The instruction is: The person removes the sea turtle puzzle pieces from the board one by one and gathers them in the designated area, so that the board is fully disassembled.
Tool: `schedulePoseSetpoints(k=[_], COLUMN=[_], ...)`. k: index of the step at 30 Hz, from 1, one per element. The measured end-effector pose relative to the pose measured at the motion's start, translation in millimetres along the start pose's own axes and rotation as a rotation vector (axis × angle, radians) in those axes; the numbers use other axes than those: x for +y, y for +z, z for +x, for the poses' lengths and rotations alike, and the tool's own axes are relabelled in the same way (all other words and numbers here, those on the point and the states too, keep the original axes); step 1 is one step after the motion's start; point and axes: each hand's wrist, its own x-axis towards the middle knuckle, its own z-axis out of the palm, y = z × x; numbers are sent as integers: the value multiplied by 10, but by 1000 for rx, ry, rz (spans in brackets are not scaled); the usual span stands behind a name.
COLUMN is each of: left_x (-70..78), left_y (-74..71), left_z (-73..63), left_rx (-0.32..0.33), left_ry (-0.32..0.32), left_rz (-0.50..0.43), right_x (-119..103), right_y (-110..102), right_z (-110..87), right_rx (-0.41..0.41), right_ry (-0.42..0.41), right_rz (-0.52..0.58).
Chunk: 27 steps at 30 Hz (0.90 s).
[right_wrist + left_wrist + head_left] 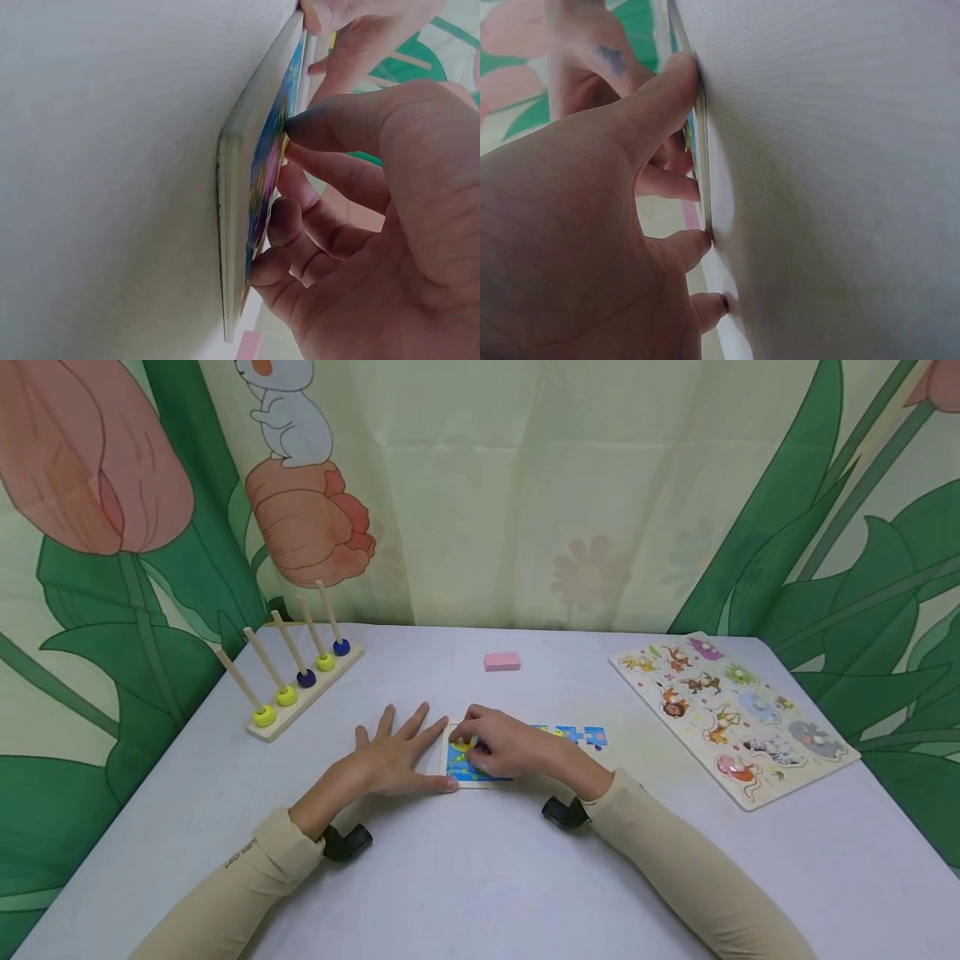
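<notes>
A small wooden jigsaw board (486, 785) with a blue picture lies flat at the middle of the table. My left hand (397, 762) is spread at its left side, with the thumb on the lower left corner and the other fingers reaching along the edge and the table. Over the board's upper left, my right hand (504, 743) has bent fingers and pinches a puzzle piece, mostly hidden, against the picture. In the right wrist view the thumb (330, 124) and fingertips meet the coloured surface. Several loose jigsaw pieces (596, 736) lie right of the board, partly behind the right hand.
At the left stands a wooden peg rack (307, 695) with yellow and dark blue beads. Behind the board lies a pink block (502, 662). A large animal peg puzzle (731, 714) rests at the right. A patterned curtain (480, 527) hangs behind the white table (465, 877).
</notes>
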Motion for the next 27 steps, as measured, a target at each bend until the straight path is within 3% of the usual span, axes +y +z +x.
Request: schedulePoseSetpoints(k=[27], left_x=[-14], left_y=[19], left_z=[15], left_rx=[8], left_ry=[-1], left_rz=[16], right_x=[-69], right_y=[-2], right_z=[-28], right_rx=[20], right_ry=[9], right_rz=[-17])
